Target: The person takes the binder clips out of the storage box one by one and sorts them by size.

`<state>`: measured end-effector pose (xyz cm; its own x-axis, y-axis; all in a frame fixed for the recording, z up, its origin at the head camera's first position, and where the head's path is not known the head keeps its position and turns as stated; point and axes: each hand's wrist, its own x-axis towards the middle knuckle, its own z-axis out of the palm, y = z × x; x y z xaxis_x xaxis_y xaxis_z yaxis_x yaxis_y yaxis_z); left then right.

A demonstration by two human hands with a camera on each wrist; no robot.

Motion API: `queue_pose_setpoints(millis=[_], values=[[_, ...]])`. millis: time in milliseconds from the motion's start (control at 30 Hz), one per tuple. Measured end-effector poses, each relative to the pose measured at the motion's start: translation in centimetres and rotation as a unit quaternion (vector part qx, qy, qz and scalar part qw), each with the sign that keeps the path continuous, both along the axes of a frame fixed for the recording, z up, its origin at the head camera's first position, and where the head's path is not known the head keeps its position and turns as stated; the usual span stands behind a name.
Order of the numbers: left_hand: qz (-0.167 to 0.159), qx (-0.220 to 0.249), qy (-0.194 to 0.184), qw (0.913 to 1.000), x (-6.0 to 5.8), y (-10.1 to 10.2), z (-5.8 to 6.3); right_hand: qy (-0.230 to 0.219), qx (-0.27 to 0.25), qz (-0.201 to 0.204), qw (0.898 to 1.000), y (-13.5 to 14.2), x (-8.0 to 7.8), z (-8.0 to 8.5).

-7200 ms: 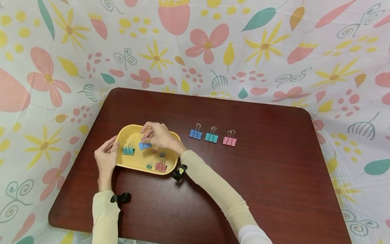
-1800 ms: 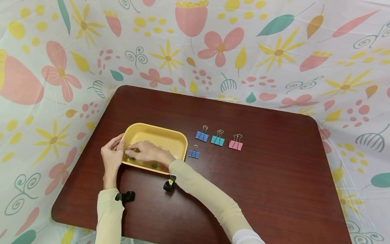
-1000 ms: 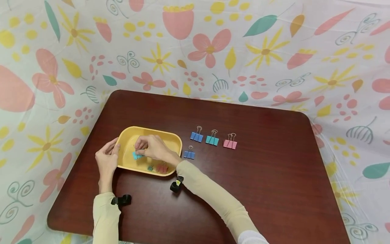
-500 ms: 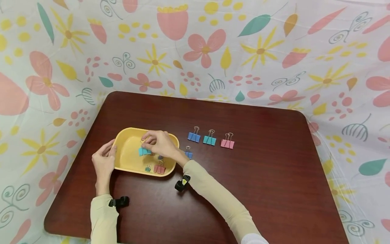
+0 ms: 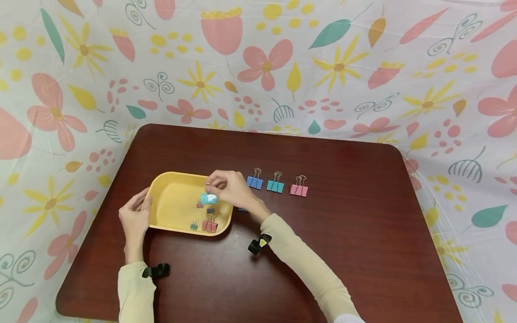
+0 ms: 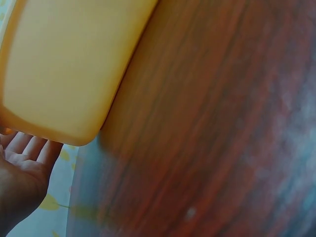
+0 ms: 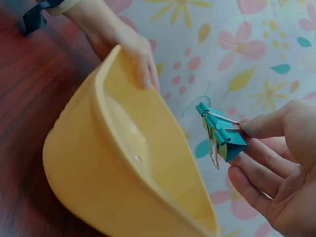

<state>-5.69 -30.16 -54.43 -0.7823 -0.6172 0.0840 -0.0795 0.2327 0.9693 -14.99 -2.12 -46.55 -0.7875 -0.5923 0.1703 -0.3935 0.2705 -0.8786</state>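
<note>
In the head view my left hand [image 5: 135, 220] grips the left end of a yellow plastic tray [image 5: 171, 204], its thumb at the rim. Over the tray's right half, my right hand [image 5: 235, 190] pinches a teal binder clip [image 5: 209, 198] by its wire handle. The right wrist view shows that teal binder clip [image 7: 222, 133] held in the air beside the tray wall [image 7: 74, 158]. Inside the tray lie a pink binder clip [image 5: 209, 225], a small green one [image 5: 194, 225], a small pink one [image 5: 199, 204] and a small dark blue one [image 5: 210, 210].
On the dark wooden table [image 5: 343, 251], right of the tray, stand a blue binder clip [image 5: 255, 182], a teal one [image 5: 275, 186] and a pink one [image 5: 299, 190] in a row. Another blue clip [image 5: 242, 209] is mostly hidden behind my right hand. A floral cloth surrounds the table.
A blue binder clip held over the tray earlier now sits on the table below the row. My right hand then picked the teal clip from the tray's left side and carried it right.
</note>
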Motion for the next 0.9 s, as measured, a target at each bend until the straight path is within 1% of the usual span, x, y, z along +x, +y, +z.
queue_pose_setpoints(millis=[233,567,733,900], values=[[0.001,0.014,0.001,0.9999,0.1,0.0,0.2,0.001,-0.011,-0.02,1.0,3.0,-0.1,0.3],[0.003,0.012,0.001,0.9999,0.1,0.3,0.2,0.0,0.012,-0.07,0.997,7.1,0.1,-0.3],[0.003,0.008,0.0,1.0,0.1,0.3,0.2,-0.004,0.026,-0.094,0.995,9.8,0.4,-1.1],[-0.002,0.011,0.0,0.9999,0.1,0.3,0.2,-0.024,0.05,-0.112,0.992,12.3,0.8,-2.4]])
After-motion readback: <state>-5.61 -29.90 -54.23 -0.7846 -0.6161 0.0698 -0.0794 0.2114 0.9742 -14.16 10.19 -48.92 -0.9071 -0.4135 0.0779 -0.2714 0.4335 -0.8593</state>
